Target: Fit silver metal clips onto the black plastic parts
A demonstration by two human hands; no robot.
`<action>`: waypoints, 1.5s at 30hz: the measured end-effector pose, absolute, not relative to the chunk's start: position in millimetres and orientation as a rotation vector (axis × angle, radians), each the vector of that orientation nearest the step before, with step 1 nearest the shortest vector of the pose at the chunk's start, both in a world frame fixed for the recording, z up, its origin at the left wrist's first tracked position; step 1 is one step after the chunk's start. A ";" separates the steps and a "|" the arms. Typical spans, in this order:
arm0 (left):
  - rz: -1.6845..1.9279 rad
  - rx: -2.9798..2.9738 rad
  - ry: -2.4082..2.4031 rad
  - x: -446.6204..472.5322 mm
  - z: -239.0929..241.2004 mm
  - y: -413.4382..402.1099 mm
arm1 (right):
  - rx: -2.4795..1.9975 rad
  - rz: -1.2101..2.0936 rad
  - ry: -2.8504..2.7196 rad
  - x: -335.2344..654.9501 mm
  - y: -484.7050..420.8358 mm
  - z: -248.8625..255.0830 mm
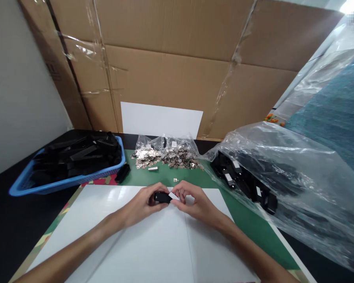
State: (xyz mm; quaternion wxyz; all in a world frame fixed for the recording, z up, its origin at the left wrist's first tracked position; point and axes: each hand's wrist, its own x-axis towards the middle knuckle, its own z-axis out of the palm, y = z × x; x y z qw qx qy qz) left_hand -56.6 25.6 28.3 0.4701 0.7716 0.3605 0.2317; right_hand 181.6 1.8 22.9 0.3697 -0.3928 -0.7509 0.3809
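My left hand (143,202) grips a small black plastic part (162,197) above a white sheet (153,243). My right hand (194,202) meets it from the right and pinches a small white label (174,195) at the part's end. Both hands touch the same black part. Just beyond my fingers lie a tiny metal clip (176,180) and a small metal cylinder (152,168) on the green mat (200,179).
A blue basket (20,188) full of black parts stands at the left, with one black part (122,173) beside it. Open bags of small metal pieces (168,154) lie at the back. A large clear bag (297,188) of black parts fills the right. Cardboard (179,70) walls the back.
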 end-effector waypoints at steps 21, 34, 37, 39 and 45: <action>0.598 1.723 0.861 -56.6 22.6 25.5 | -1.067 0.766 -1.943 179.5 -0.1 13.8; 0.583 1.734 0.811 -60.6 21.4 27.1 | -0.892 0.327 -2.206 174.5 -12.5 16.7; 0.580 1.713 0.778 -60.2 23.4 27.2 | -0.937 0.346 -2.141 170.5 -13.2 14.3; 0.571 1.720 0.787 -60.0 24.5 27.1 | -0.965 0.376 -2.116 168.4 -13.0 12.5; 0.562 1.753 0.817 -59.6 24.5 26.5 | -0.980 0.413 -2.075 167.1 -11.5 8.1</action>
